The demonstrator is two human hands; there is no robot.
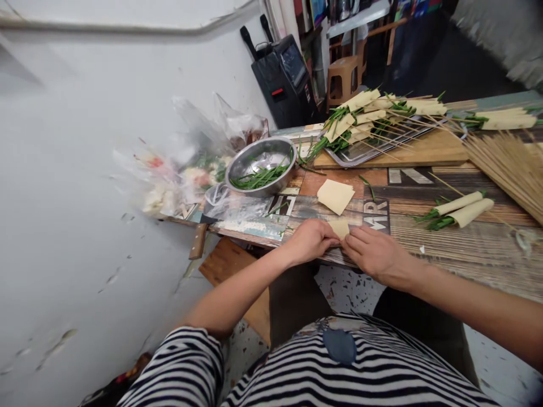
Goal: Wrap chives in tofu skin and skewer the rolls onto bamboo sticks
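At the table's front edge, my left hand [313, 242] and my right hand [375, 251] pinch a small pale yellow sheet [339, 228] from both sides, fingers bent over its near edge. Just beyond lies a stack of similar sheets [336, 195]. To the right, two rolled sheets with green stalks inside [470, 210] rest on the wood-patterned table [407, 243]. Cut green stalks [261, 177] lie in a steel bowl [283, 180] at the left. More skewered rolls [360, 100] are piled on a metal tray [354, 160] at the back.
A knife [198, 242] overhangs the table's left front edge. Plastic bags with food [199, 169] stand by the wall. Many bare skewers [507, 169] lie at the right, near a wooden board [449, 148]. A black speaker-like box [286, 82] stands behind the table.
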